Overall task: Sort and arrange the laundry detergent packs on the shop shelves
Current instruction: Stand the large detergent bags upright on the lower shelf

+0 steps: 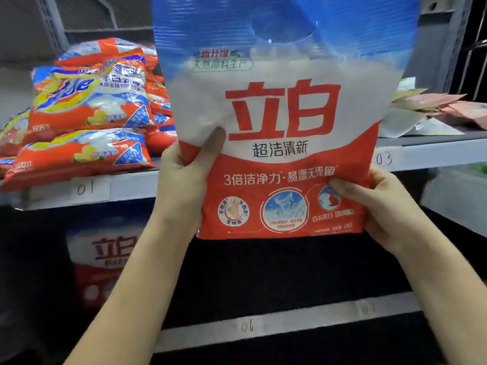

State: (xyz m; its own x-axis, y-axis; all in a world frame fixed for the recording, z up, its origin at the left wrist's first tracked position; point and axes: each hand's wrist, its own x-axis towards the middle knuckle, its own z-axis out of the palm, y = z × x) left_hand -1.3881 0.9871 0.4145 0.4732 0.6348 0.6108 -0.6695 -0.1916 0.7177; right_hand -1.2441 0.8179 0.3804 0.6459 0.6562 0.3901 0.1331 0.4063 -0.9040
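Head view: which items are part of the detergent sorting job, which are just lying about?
Job:
- big red-and-white pack, gripped upright by left hand and right hand
- orange packs piled above label 01
- matching pack on lower shelf

Lying about:
- pinkish flat packets above label 03; contents unclear

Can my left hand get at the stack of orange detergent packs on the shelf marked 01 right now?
Probably not yet: the left hand grips the big white and red pack. The orange packs lie open just left of it, nothing between.
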